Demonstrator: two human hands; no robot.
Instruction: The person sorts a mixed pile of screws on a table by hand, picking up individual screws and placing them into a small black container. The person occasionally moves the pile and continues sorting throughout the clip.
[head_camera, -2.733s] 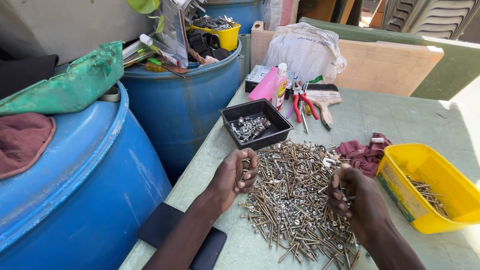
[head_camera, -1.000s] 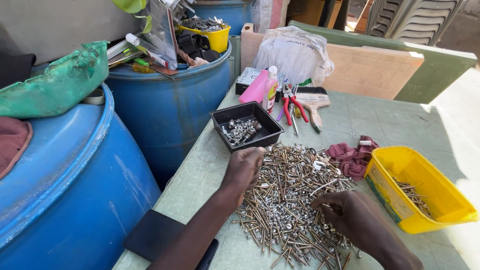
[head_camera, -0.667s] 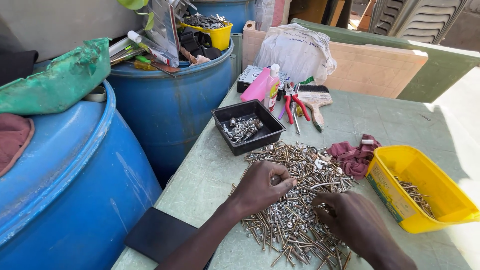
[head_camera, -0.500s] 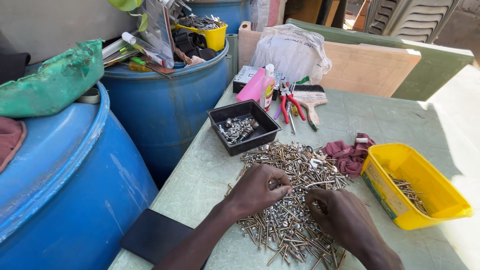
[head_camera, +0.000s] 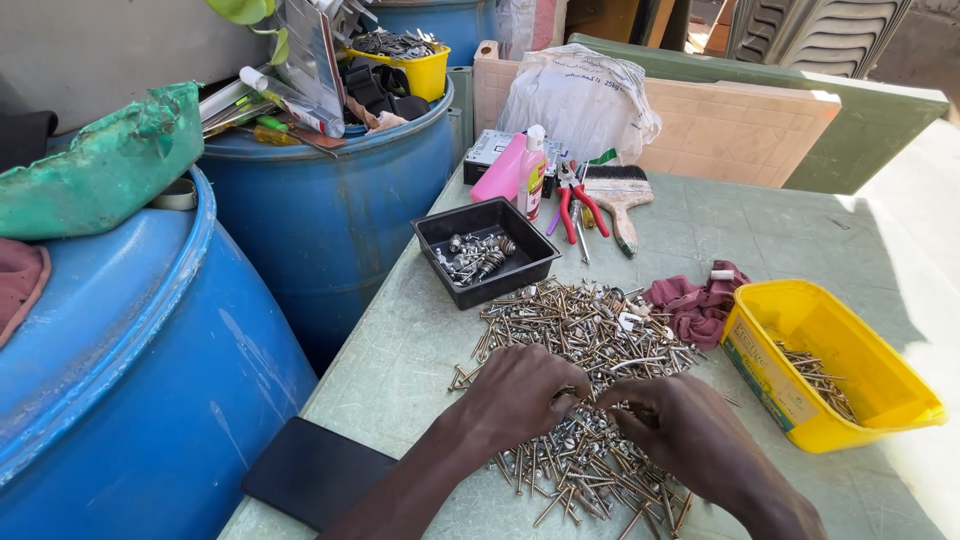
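Note:
A wide pile of brass and silver screws (head_camera: 590, 330) lies on the green table (head_camera: 800, 230). My left hand (head_camera: 520, 390) rests palm down on the pile's near edge, fingers curled into the screws. My right hand (head_camera: 690, 430) is close beside it, its fingertips pinching screws where the two hands meet. Beyond the pile's far left corner stands a black tray (head_camera: 523, 272) with several silver bolts and nuts in it. To the right, a yellow tub (head_camera: 850, 420) holds several long screws.
A maroon cloth (head_camera: 695, 300) lies between pile and tub. Red pliers (head_camera: 580, 200), a paintbrush (head_camera: 615, 195), a pink bottle (head_camera: 500, 170) and a white bag (head_camera: 580, 100) sit at the back. Blue barrels (head_camera: 330, 210) stand left; a black slab (head_camera: 320, 470) lies at the near edge.
My left hand has moved from the pile's far left edge near the black tray down to the near middle, meeting my right hand. The view has shifted slightly.

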